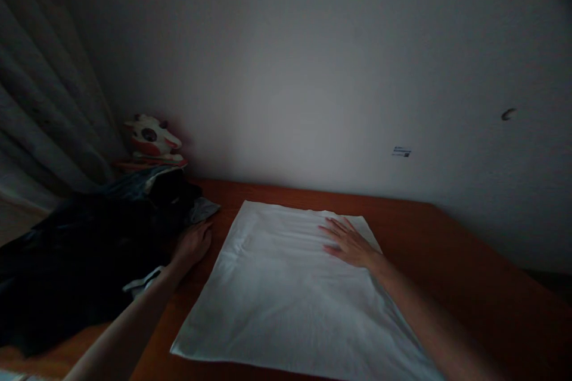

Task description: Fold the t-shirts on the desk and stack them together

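Note:
A white cloth (290, 292) lies spread out on the wooden table, with faint wrinkles near its far edge. My right hand (349, 243) rests flat on the cloth's far right part, fingers spread. Left of the cloth, my left hand (194, 244) lies on the table beside a pile of dark clothes (89, 250). Its fingers are loosely bent and partly in shadow, so whether they hold anything is hard to tell. A small grey piece of fabric (204, 209) sticks out of the pile just beyond that hand.
The brown table (447, 274) reaches back to a pale wall. A cow-shaped figure (152, 137) stands behind the clothes at the back left. Curtains (40, 89) hang at the far left. A small label (401, 152) and a hook (508, 114) are on the wall.

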Demonstrator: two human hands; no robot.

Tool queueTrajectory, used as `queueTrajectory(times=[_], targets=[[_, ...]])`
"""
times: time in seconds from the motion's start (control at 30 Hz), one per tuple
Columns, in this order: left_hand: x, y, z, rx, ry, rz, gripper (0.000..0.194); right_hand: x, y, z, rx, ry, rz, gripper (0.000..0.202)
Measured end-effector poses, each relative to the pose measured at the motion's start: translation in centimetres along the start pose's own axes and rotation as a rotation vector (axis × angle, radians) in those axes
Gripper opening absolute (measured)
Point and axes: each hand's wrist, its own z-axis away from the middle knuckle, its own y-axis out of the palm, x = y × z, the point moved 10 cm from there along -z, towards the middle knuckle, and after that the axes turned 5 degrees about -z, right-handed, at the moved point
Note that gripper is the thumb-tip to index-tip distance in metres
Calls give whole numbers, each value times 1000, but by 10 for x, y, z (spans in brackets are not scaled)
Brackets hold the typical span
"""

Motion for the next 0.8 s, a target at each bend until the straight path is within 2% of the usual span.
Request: queueTrajectory(times=[0.13,0.23,0.37,0.63,0.8], targets=[[1,-4,-1,22,-33,23,50,92,5,4,229,-369,-197,80],[4,-4,0,30,-66,35,49,124,11,5,320,-469,-249,88],[6,-3,2,19,-90,46,48,124,18,1,356,-440,-274,86],[5,2,1,32,-36,22,53,116,23,-2,325,-373,-254,88],[6,6,2,51,-16,19,50,102,23,-4,271,-229,-233,87]])
